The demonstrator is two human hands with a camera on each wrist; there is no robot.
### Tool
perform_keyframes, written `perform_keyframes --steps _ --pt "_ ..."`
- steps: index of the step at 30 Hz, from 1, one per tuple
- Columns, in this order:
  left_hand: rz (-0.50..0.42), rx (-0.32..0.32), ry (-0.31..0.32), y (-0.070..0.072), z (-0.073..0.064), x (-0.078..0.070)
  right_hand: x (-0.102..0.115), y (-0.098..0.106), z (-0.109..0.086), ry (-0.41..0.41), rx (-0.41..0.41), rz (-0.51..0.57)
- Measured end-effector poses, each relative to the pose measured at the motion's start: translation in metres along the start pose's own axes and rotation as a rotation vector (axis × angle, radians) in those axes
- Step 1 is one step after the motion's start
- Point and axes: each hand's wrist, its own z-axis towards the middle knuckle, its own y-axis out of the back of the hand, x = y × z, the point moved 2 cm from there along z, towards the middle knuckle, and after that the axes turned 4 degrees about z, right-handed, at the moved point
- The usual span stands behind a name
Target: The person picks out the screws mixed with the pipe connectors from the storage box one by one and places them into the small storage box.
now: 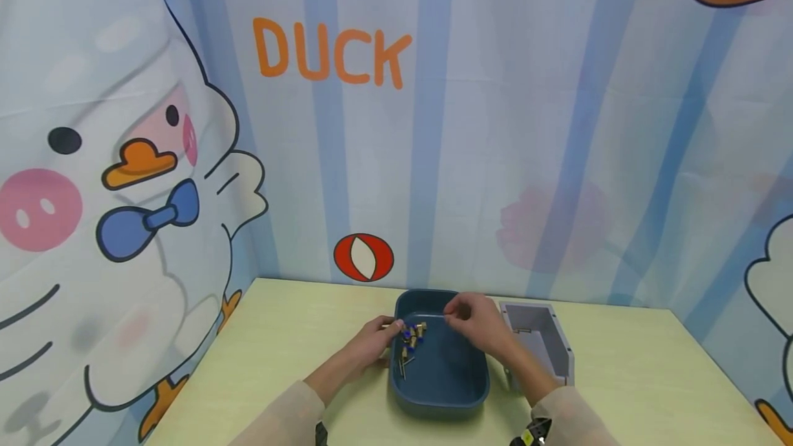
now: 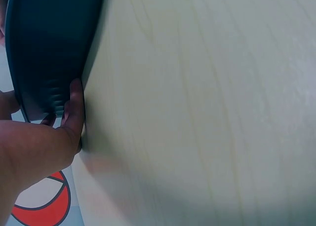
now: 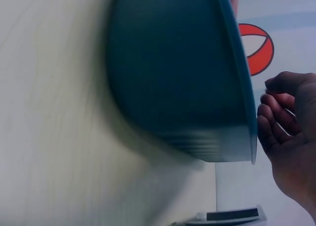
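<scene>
A deep blue-green plastic basin (image 1: 446,370) stands on the table in front of me. My left hand (image 1: 374,339) grips its left rim, thumb over the edge and fingers along the outer wall, as the left wrist view also shows. Along the basin's left side lie several brass fittings (image 1: 413,339) with blue collars and a few thin screws (image 1: 404,367). Over the basin's far right rim is my right hand (image 1: 477,322), thumb and forefinger pinched together. A tiny light spot (image 3: 266,91) shows between those fingertips; I cannot tell what kind of piece it is.
To the right of the basin stands a grey open box (image 1: 545,336), partly behind my right forearm, with a small brass-coloured piece (image 1: 522,330) inside. The pale wooden table (image 1: 626,363) meets a duck-print curtain (image 1: 483,122) at the back.
</scene>
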Motion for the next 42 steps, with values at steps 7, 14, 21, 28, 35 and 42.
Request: perform_keyframes --steps 7,14,21,28,35,42 --pt "0.006 0.0 0.001 0.0 0.001 0.0 0.004 -0.009 0.002 0.001 -0.001 0.008" --pt "0.01 -0.004 0.008 0.001 0.002 0.0 0.005 -0.019 0.004 -0.011 0.006 0.029" --pt "0.02 0.002 0.005 0.001 0.004 0.002 0.008 -0.03 0.006 0.004 -0.01 0.069" --pt "0.011 0.007 0.005 0.001 0.002 0.003 0.008 -0.043 0.005 -0.037 -0.033 0.086" --pt "0.006 0.008 -0.001 0.001 0.002 0.003 0.008 -0.053 0.006 -0.04 -0.045 0.083" --pt "-0.002 0.014 -0.001 0.001 0.002 0.002 0.006 -0.061 0.007 -0.026 -0.06 0.093"
